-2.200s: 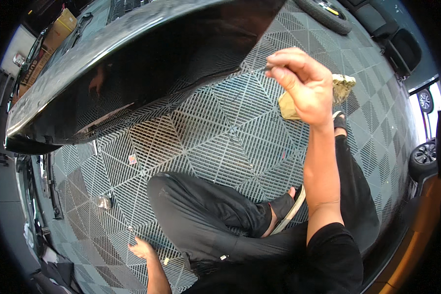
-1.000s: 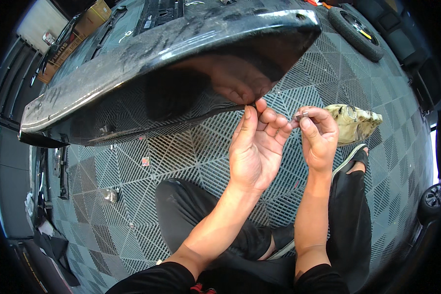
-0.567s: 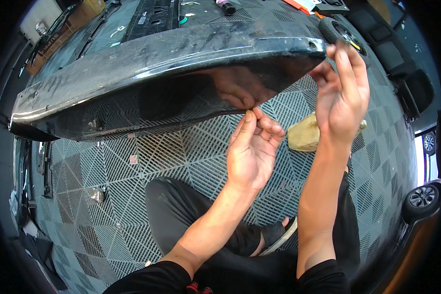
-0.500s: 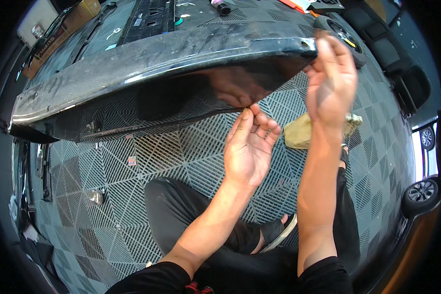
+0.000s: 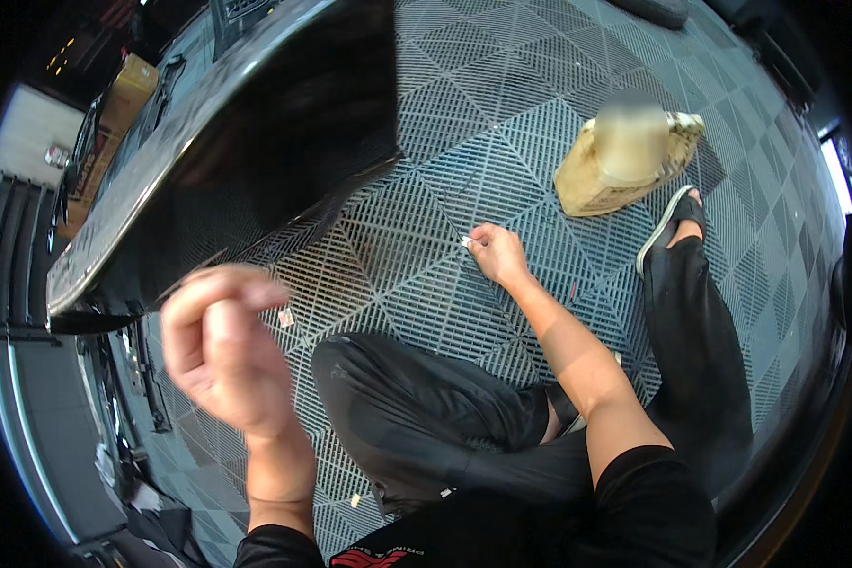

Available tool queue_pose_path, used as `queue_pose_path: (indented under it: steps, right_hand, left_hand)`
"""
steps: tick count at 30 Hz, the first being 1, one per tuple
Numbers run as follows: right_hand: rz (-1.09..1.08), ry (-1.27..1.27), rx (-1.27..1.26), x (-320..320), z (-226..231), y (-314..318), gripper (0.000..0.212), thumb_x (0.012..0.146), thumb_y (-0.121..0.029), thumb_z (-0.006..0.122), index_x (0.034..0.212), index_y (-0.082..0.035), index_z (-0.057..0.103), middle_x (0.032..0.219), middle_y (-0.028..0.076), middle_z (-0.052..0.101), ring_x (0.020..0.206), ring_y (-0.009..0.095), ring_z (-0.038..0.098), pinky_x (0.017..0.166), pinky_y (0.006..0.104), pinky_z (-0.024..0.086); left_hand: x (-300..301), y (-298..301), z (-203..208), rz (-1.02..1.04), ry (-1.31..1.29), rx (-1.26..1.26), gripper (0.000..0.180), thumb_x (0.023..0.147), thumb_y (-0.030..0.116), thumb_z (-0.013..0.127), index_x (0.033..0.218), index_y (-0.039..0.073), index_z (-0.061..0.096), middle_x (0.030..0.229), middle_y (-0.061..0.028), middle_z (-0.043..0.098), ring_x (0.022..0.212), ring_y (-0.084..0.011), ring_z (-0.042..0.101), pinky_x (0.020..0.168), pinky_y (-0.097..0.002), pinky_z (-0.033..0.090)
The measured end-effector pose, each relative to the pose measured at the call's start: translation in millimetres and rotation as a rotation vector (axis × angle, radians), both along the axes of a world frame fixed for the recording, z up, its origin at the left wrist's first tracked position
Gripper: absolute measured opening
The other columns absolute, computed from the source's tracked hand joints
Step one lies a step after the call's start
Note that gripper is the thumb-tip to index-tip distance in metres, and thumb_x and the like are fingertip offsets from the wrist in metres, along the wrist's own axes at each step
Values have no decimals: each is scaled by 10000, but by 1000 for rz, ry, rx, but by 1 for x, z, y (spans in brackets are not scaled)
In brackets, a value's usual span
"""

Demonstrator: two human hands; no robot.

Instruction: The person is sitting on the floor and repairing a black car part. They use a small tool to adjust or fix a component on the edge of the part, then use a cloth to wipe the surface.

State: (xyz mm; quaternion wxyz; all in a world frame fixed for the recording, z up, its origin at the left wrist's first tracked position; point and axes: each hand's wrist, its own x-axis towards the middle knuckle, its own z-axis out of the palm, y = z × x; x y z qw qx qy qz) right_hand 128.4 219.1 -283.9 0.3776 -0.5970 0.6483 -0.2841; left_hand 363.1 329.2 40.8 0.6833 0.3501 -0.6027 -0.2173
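Head view, from the left: a shelf (image 5: pixel 14 222) stands by the wall, with brown boxes (image 5: pixel 131 90) near it. Right of these the black panel (image 5: pixel 275 133) slants across the upper left, its glossy dark face toward the person and its right end well above the floor (image 5: pixel 483 180). Half a second ago that end reached far further right in the picture; the view itself has shifted too.

The left hand (image 5: pixel 227 350) is up in front of the panel's lower left part, fingers curled and badly blurred. Whether it holds anything, or touches the panel, cannot be told. Half a second ago it was pinching the panel's lower edge near the right end; now it is well to the left of there.

Beside the blurred fingers a small square (image 5: pixel 286 317) lies on the floor. Below, a pale scrap (image 5: pixel 355 501) lies near the bent leg (image 5: pixel 417 407).

Further right, the right hand (image 5: pixel 498 254) is low over the floor, thumb and finger closed on a white piece (image 5: pixel 466 242). Half a second ago this hand was up at the panel's right corner; now it is well apart from it. Past it are a tan lump (image 5: pixel 582 180), partly smudged out, and a sandal (image 5: pixel 667 227) on the foot.
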Motion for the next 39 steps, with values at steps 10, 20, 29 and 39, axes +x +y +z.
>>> queue_pose_path:
  steps: [10,20,29,39]
  right_hand:
    - [-159,-674,-235,30,107,-31,392,994,-354,700,1109,18,747,969,106,758,911,197,699,876,331,533]
    - [135,-1450,-376,99,223,-16,678,1035,-642,496,955,-2,705,855,-43,573,877,79,516,818,261,422]
    - [-16,-1426,-569,119,220,-24,511,1070,-443,583,810,-7,643,745,-66,487,712,37,374,630,248,290]
    - [8,-1528,-734,136,226,-32,328,1095,-210,527,974,41,699,879,33,658,809,89,549,764,254,436]
  left_hand:
    - [15,5,50,87,-470,-207,253,1016,201,639,1120,-30,639,962,-153,678,922,-241,648,842,-367,541]
    - [-40,-95,114,285,-1225,104,765,855,520,823,1390,18,604,1153,-128,731,1105,-222,686,971,-366,534]
    - [-31,-117,111,224,-1075,169,633,870,340,856,1329,-28,624,1067,-94,754,984,-165,715,885,-298,569]
    - [-65,-112,112,443,-1062,50,603,813,376,902,1168,-53,671,957,-118,756,865,-165,724,794,-291,583]
